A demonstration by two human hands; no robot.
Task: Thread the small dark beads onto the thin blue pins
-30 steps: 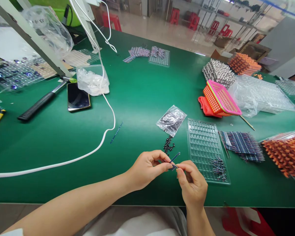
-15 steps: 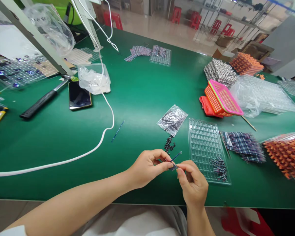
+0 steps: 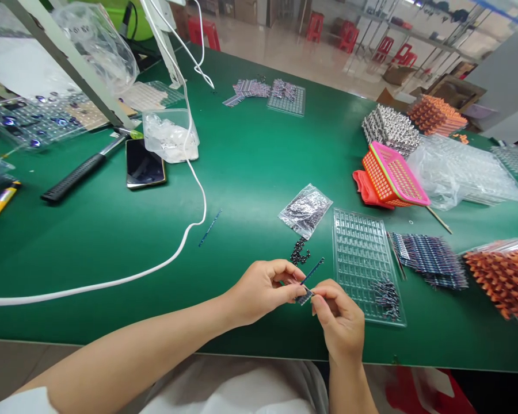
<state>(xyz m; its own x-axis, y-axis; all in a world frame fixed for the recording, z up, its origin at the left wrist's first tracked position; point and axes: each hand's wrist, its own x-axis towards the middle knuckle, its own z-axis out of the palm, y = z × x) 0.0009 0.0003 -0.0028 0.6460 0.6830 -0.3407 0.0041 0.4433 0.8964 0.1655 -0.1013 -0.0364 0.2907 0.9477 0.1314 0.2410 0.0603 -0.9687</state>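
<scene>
— Biggest first? Green table (image 3: pixel 250 167), wide, crossed by a white cable (image 3: pixel 185 236).
— And the containers? Clear plastic bag (image 3: pixel 457 167) at far right, stuffed with stacked clear trays. Pink and orange basket (image 3: pixel 392 175) just beside it, tipped on its side, contents impossible to tell. Clear compartment tray (image 3: pixel 358 253) just right of the hands, mostly bare cells, with a small cluster of dark leaded parts (image 3: pixel 385 293) in its near right corner.
— Smaller ones? Clear tub (image 3: pixel 170 135) at left, holding crumpled plastic, next to a dark phone (image 3: pixel 144 165) and a black-handled hammer (image 3: pixel 80 172). Small zip bag (image 3: pixel 305 210) full of tiny dark beads, lying flat just beyond the hands; loose black beads (image 3: pixel 300 252) spilled on the table between that bag and the hands.
— The hands themselves? Left hand (image 3: pixel 263 287) closed in a pinch, thumb and forefinger gripping a thin blue strip (image 3: pixel 311 272) that angles up and away, above the table near its front edge. Right hand (image 3: pixel 339 319) likewise curled tight, fingertips pinching the strip's near end, touching the left hand's fingertips.
</scene>
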